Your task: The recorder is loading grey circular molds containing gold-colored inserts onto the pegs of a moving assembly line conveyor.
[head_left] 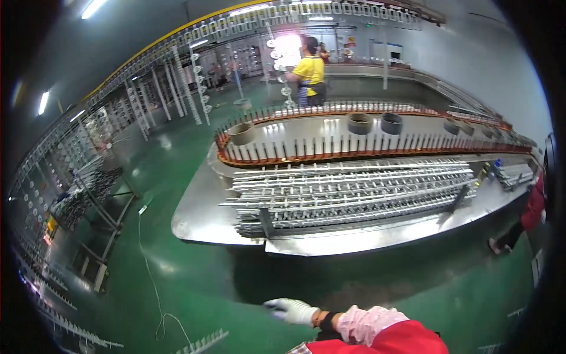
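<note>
My right hand (290,310) wears a white glove and a pink sleeve cover and reaches left over the green floor, low in the view. Its fingers are spread and it holds nothing. It is nearest to the front edge of a steel table (200,227), a good way in front of it. A stack of long metal peg racks (348,192) lies on that table. My left hand is out of sight.
Behind the racks runs a conveyor loop of upright pins (365,147) carrying grey rings (359,123). A person in a yellow shirt (311,74) stands beyond it, another in red (533,206) at the right edge. Rack trolleys (88,194) stand left; a white cable (150,277) crosses the floor.
</note>
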Demonstrator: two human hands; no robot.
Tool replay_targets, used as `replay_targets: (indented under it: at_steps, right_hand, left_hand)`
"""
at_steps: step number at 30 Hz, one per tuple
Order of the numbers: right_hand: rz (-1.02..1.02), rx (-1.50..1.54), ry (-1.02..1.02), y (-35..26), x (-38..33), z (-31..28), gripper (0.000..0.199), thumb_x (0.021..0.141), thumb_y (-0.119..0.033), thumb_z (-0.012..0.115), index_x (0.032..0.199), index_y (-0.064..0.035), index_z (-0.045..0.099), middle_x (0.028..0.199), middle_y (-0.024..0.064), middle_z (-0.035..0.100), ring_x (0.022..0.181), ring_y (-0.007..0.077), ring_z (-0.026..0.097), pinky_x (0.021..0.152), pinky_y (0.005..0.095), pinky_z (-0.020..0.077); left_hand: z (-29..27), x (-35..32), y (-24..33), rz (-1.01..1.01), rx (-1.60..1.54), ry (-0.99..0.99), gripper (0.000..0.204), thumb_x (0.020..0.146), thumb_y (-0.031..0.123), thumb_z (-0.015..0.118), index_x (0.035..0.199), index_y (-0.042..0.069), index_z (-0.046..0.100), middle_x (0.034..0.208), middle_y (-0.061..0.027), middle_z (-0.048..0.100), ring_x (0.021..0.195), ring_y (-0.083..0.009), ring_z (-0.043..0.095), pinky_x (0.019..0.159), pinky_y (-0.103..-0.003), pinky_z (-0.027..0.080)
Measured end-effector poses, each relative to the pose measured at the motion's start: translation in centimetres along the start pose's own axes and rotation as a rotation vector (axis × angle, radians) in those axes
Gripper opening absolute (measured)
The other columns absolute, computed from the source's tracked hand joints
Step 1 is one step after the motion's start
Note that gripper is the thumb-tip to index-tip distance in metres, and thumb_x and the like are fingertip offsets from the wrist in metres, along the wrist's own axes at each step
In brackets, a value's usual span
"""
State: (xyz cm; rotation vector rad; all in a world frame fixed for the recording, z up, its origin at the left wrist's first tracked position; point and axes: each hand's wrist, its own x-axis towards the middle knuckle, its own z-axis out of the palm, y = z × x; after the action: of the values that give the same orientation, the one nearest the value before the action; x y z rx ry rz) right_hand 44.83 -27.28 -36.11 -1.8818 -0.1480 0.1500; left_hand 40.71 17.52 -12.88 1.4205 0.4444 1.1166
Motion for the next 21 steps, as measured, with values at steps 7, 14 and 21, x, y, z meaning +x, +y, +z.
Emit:
replay_targets:
  at_steps: [7, 14, 21]
  right_hand:
    - [-0.615, -0.424, 0.172, -9.0, 1.4, 3.2, 0.065, 0.074, -0.026, 0.062, 0.129, -0.0075, 0.033, 0.129, 0.0180, 0.036, 0.111, 0.0353, 0.043, 0.093, 0.0439, 0.0358]
    - [-0.465, -0.657, 0.490, -9.3, -5.3, -5.2, 0.067, 0.073, -0.029, 0.063, 0.129, -0.0074, 0.034, 0.129, 0.0163, 0.039, 0.112, 0.0338, 0.042, 0.096, 0.0381, 0.0341]
    - [-0.439, -0.570, 0.798, -5.7, -12.5, -16.2, 0.021, 0.072, -0.018, 0.068, 0.088, -0.0075, 0.061, 0.065, 0.0107, 0.057, 0.055, 0.0282, 0.057, 0.049, 0.0335, 0.0461]
  left_hand:
    - [15.1, -17.3, -2.7, 0.062, -0.300, -0.664, 0.044, 0.086, 0.047, 0.044, 0.095, 0.004, 0.049, 0.073, -0.0037, 0.047, 0.056, -0.0112, 0.041, 0.044, -0.022, 0.030]
    - [20.1, -26.5, 2.2, -0.204, -0.734, -1.080, 0.059, 0.073, 0.066, 0.048, 0.079, 0.007, 0.052, 0.057, -0.0021, 0.043, 0.046, -0.0126, 0.038, 0.042, -0.023, 0.031]
    - [28.1, -28.5, 7.3, -0.387, -1.057, -0.954, 0.054, 0.081, 0.053, 0.046, 0.104, 0.004, 0.044, 0.097, -0.0087, 0.042, 0.087, -0.0197, 0.043, 0.075, -0.035, 0.036]
